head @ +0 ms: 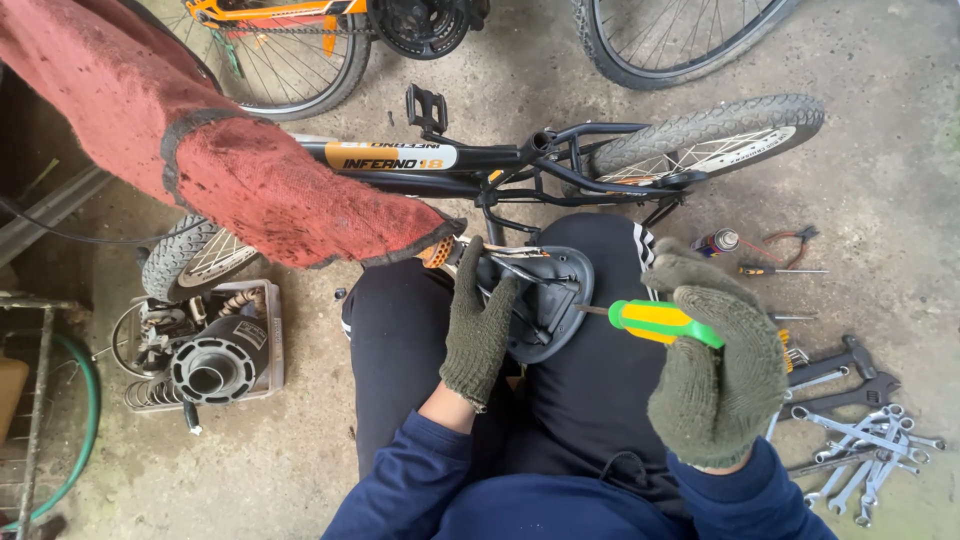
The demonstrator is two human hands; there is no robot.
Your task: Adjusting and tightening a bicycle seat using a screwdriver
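Observation:
An upturned black bicycle saddle (555, 300) rests on my lap, its metal rails showing. My left hand (478, 325), in a dark green knit glove, grips the saddle's left side. My right hand (715, 365), gloved the same way, is closed around a screwdriver (655, 322) with a green and yellow handle; its tip points left toward the saddle's underside. A small black and orange bicycle (470, 160) lies on the concrete just beyond my knees. A red cloth (220, 150) hangs in from the upper left, its end over the saddle's far left.
Several wrenches (865, 450) lie on the ground to my right, with a spray can (718, 241), red pliers (790, 240) and another screwdriver (780, 270). A tray of parts with a black cylinder (215, 365) sits left. Other bicycle wheels (670, 40) stand at the top.

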